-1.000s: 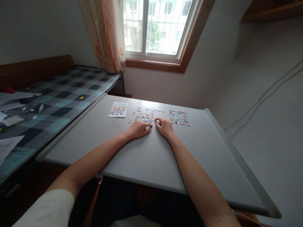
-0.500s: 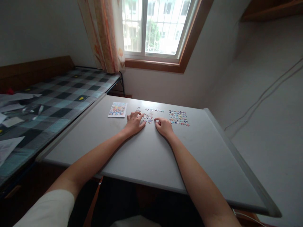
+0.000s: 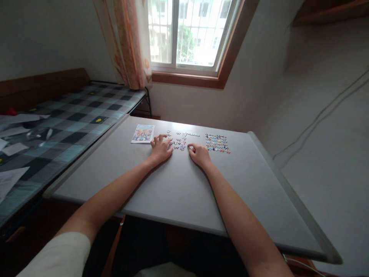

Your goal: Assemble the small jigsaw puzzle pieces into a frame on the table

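Note:
Small jigsaw puzzle pieces [image 3: 182,147] lie loosely grouped on the grey table, between my two hands. My left hand [image 3: 160,148] rests at the left side of this group, fingers spread, with its fingertips close to the nearest pieces. On the group's right, my right hand [image 3: 200,154] is closed, index finger and thumb curled together. Whatever it may hold is too small to make out. Just beyond that hand sits a block of colourful puzzle pieces [image 3: 216,142] in rows. A printed picture card [image 3: 143,133] lies left of my left hand.
The grey table [image 3: 184,192] has raised side edges. Along its left stands a bed [image 3: 80,111] with a checked cover and loose papers [image 3: 17,130]. A window [image 3: 187,34] with a curtain [image 3: 129,46] is behind the table. A cable [image 3: 319,113] runs along the right wall.
My left hand has shifted slightly left, away from the middle pieces, uncovering more of them. My right hand stays in nearly the same place.

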The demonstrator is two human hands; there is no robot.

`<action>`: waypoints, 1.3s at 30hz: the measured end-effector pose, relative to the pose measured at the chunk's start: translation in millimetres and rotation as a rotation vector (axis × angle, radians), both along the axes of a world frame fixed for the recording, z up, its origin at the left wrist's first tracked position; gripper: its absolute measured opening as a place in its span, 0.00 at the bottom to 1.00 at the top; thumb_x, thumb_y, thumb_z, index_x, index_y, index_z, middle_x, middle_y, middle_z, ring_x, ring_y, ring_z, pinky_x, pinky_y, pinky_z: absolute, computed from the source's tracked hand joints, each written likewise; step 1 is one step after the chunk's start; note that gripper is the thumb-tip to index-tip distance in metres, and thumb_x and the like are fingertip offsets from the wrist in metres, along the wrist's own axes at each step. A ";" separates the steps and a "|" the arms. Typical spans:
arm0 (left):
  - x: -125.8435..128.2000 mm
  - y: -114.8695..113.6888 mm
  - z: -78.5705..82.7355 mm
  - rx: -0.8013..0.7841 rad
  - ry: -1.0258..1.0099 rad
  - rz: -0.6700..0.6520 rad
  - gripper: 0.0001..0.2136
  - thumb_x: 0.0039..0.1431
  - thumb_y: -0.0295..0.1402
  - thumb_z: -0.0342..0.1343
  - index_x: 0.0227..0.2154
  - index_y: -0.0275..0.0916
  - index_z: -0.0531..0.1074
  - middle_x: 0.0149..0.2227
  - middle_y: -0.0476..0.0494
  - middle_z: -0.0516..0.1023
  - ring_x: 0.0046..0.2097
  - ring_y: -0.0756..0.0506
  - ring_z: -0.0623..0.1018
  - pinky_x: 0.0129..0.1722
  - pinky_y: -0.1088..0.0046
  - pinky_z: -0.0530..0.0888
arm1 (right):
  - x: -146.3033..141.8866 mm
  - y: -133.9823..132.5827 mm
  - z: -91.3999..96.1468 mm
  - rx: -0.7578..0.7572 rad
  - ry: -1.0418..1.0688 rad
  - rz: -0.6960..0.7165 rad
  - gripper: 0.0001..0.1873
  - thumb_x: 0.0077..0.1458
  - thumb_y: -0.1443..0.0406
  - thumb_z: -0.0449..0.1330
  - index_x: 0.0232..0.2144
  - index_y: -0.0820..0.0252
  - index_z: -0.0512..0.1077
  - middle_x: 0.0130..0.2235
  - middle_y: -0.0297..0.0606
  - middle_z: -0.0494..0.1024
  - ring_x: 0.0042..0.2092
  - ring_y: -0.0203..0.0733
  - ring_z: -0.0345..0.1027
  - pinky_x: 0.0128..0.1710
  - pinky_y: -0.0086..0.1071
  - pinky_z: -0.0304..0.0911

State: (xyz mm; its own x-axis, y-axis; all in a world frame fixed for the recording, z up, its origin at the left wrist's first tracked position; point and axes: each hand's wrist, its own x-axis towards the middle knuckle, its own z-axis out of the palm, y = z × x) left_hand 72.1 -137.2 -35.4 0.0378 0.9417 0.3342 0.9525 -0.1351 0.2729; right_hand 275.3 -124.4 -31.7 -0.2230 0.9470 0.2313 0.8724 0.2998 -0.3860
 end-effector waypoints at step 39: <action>0.2 -0.7 3.8 0.017 -0.063 0.096 0.14 0.54 0.35 0.53 0.43 0.48 0.76 0.53 0.41 0.62 0.57 0.34 0.58 0.55 0.51 0.57 | 0.3 2.4 -3.9 0.009 0.023 0.000 0.15 0.55 0.65 0.52 0.43 0.54 0.75 0.33 0.37 0.75 0.36 0.41 0.65 0.38 0.33 0.53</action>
